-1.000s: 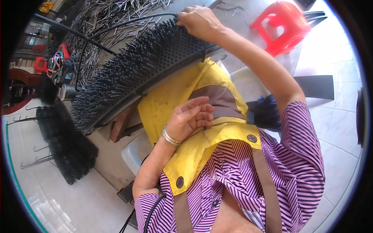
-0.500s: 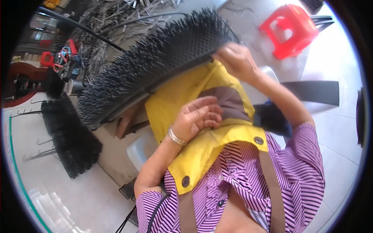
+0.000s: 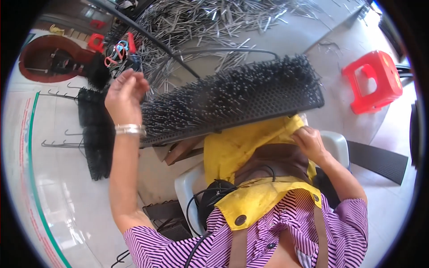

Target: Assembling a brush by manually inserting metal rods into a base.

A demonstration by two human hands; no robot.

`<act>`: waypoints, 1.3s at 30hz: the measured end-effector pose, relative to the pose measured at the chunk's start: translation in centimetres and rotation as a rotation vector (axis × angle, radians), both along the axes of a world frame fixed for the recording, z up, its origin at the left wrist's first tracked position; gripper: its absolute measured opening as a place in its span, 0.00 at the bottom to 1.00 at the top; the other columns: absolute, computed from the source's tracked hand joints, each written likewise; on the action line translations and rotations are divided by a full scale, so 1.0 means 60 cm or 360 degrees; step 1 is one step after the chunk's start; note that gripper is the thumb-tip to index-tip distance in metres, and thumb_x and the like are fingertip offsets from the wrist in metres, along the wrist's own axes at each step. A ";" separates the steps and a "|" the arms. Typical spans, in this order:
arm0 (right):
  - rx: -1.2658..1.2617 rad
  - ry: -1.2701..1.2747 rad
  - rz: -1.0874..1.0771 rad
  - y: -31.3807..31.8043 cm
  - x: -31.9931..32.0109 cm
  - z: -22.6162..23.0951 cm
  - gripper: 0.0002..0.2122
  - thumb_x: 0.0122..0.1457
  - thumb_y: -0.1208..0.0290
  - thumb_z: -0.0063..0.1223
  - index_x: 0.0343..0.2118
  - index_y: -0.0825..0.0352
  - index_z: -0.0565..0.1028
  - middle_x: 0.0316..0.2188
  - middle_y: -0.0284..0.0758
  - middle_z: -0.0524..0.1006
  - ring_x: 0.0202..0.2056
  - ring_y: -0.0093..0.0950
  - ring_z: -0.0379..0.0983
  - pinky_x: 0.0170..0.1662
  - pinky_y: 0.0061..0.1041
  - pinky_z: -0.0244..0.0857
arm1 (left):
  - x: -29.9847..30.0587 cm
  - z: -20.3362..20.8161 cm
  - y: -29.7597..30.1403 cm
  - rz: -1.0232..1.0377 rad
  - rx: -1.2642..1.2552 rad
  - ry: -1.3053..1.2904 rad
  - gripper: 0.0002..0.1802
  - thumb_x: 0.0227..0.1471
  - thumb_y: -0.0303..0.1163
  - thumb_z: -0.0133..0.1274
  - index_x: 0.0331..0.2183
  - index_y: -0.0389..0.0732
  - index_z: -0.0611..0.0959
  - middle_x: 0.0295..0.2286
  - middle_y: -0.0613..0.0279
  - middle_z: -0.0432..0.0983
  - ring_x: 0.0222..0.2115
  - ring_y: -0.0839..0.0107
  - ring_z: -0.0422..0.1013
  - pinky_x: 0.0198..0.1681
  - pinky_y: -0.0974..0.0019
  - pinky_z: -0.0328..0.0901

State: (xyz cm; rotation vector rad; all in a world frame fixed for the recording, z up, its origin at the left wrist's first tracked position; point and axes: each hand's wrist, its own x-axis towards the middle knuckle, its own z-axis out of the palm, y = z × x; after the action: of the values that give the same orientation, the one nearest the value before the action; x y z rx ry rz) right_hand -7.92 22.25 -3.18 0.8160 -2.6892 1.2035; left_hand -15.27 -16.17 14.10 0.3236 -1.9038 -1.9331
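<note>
A long black perforated board (image 3: 268, 108), thickly studded with dark bristle-like pins (image 3: 214, 96), lies across in front of me, tilted. My left hand (image 3: 126, 91), with bangles at the wrist, is raised at the board's left end. Its fingers are curled, and what they hold, if anything, is hidden. Below the board's right end, my right hand (image 3: 310, 142) pinches the edge of the yellow apron (image 3: 250, 138) that covers my lap.
Loose thin metal strips (image 3: 210, 22) are heaped beyond the board. Scissors (image 3: 117, 53) lie at the far left near a brown guitar-shaped case (image 3: 40, 58). Black bristly pieces with hooks (image 3: 96, 134) stand at left. A red stool (image 3: 375, 80) and a dark perforated sheet (image 3: 380, 161) are at right.
My left hand has moved from over my lap up and left to the board's left end. My right hand has dropped from the board's right edge onto the apron. The view has shifted.
</note>
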 end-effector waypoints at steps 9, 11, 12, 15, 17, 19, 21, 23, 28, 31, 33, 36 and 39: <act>0.0017 -0.0337 -0.0022 -0.002 0.017 -0.001 0.04 0.42 0.78 0.53 0.19 0.69 0.69 0.16 0.41 0.69 0.20 0.40 0.66 0.22 0.33 0.60 | -0.144 -0.077 -0.173 -0.0378 -0.1962 -0.0804 0.25 0.33 0.28 0.53 0.39 0.33 0.73 0.33 0.54 0.74 0.34 0.64 0.71 0.40 0.67 0.64; 0.0031 -0.0388 -0.0043 0.003 0.019 -0.011 0.04 0.42 0.79 0.53 0.19 0.70 0.69 0.17 0.41 0.69 0.20 0.41 0.66 0.22 0.33 0.60 | -0.171 -0.102 -0.173 -0.0565 -0.2658 -0.0848 0.28 0.32 0.27 0.51 0.42 0.33 0.70 0.38 0.52 0.70 0.39 0.59 0.67 0.43 0.63 0.62; 0.0044 -0.0428 -0.0070 0.001 0.019 -0.014 0.03 0.42 0.79 0.53 0.19 0.70 0.69 0.17 0.41 0.69 0.20 0.41 0.66 0.22 0.33 0.60 | -0.186 -0.118 -0.183 -0.0701 -0.2809 -0.0958 0.32 0.30 0.26 0.50 0.44 0.35 0.66 0.43 0.51 0.65 0.45 0.57 0.61 0.46 0.60 0.59; -0.0042 -0.0461 -0.0160 -0.013 0.014 -0.021 0.03 0.42 0.81 0.52 0.20 0.70 0.70 0.17 0.42 0.68 0.19 0.41 0.65 0.22 0.33 0.59 | -0.217 -0.168 -0.220 -0.0935 -0.3362 -0.0963 0.40 0.29 0.27 0.52 0.49 0.36 0.60 0.48 0.51 0.58 0.51 0.56 0.53 0.51 0.57 0.54; 0.0013 -0.0566 -0.0209 -0.010 0.011 -0.026 0.02 0.42 0.82 0.51 0.21 0.70 0.70 0.17 0.42 0.69 0.20 0.41 0.66 0.22 0.32 0.59 | -0.227 -0.193 -0.208 -0.0905 -0.3402 -0.1025 0.39 0.31 0.28 0.52 0.49 0.33 0.58 0.51 0.49 0.53 0.52 0.54 0.49 0.55 0.56 0.46; 0.0051 -0.0644 -0.0263 -0.010 0.011 -0.025 0.03 0.42 0.83 0.51 0.22 0.70 0.71 0.18 0.43 0.71 0.21 0.41 0.68 0.23 0.30 0.60 | -0.241 -0.214 -0.213 -0.0921 -0.3458 -0.0967 0.39 0.32 0.30 0.52 0.50 0.33 0.58 0.50 0.49 0.53 0.51 0.57 0.51 0.50 0.57 0.52; -0.0046 -0.0630 -0.0288 -0.019 0.001 -0.026 0.04 0.41 0.84 0.49 0.22 0.70 0.72 0.18 0.43 0.71 0.22 0.42 0.68 0.24 0.31 0.61 | -0.254 -0.231 -0.211 -0.0912 -0.3595 -0.0874 0.45 0.25 0.26 0.55 0.49 0.31 0.57 0.50 0.49 0.53 0.50 0.57 0.52 0.49 0.59 0.53; 0.0032 -0.0745 -0.0305 0.008 0.026 -0.052 0.07 0.42 0.84 0.49 0.28 0.70 0.72 0.26 0.43 0.73 0.30 0.39 0.70 0.32 0.27 0.62 | -0.279 -0.236 -0.226 -0.0859 -0.3504 -0.0739 0.47 0.22 0.24 0.55 0.50 0.31 0.56 0.50 0.48 0.52 0.51 0.55 0.51 0.52 0.58 0.51; 0.0038 -0.1023 -0.0406 0.027 0.061 -0.085 0.10 0.45 0.83 0.48 0.34 0.72 0.72 0.33 0.37 0.73 0.37 0.29 0.69 0.41 0.24 0.62 | -0.354 -0.261 -0.214 -0.1053 -0.3393 -0.0604 0.46 0.24 0.21 0.54 0.50 0.31 0.54 0.51 0.48 0.51 0.53 0.55 0.48 0.55 0.59 0.48; 0.0564 -0.0956 -0.0221 0.041 0.070 -0.084 0.13 0.46 0.76 0.48 0.37 0.65 0.72 0.37 0.39 0.72 0.40 0.36 0.67 0.47 0.33 0.56 | -0.398 -0.279 -0.217 -0.1128 -0.3279 -0.0568 0.44 0.24 0.20 0.53 0.49 0.31 0.56 0.50 0.47 0.53 0.52 0.53 0.51 0.55 0.59 0.48; 0.1245 0.0030 0.0101 0.050 0.089 -0.112 0.13 0.46 0.72 0.46 0.38 0.63 0.73 0.40 0.38 0.71 0.43 0.38 0.63 0.49 0.36 0.51 | -0.413 -0.290 -0.229 -0.0990 -0.3155 -0.0358 0.38 0.25 0.19 0.52 0.46 0.35 0.62 0.46 0.47 0.59 0.48 0.52 0.56 0.50 0.59 0.55; 0.1142 -0.0033 0.0141 0.035 0.068 -0.109 0.14 0.46 0.71 0.45 0.38 0.62 0.73 0.42 0.38 0.69 0.45 0.37 0.62 0.49 0.37 0.50 | -0.433 -0.287 -0.214 -0.0913 -0.2983 -0.0435 0.29 0.25 0.17 0.51 0.38 0.37 0.67 0.38 0.48 0.65 0.41 0.52 0.62 0.43 0.57 0.61; 0.0929 -0.0321 0.0006 0.027 0.059 -0.090 0.16 0.45 0.76 0.47 0.40 0.66 0.70 0.41 0.38 0.69 0.46 0.35 0.62 0.50 0.34 0.52 | -0.431 -0.289 -0.200 -0.0851 -0.3001 -0.0176 0.18 0.27 0.18 0.48 0.30 0.37 0.70 0.30 0.50 0.68 0.32 0.52 0.65 0.34 0.56 0.63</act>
State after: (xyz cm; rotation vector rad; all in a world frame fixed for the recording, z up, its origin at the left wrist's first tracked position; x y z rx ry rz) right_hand -4.37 23.89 -8.61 0.7818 -3.2605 0.5083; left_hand -41.11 -28.16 -3.25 -0.6833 -3.0095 0.3704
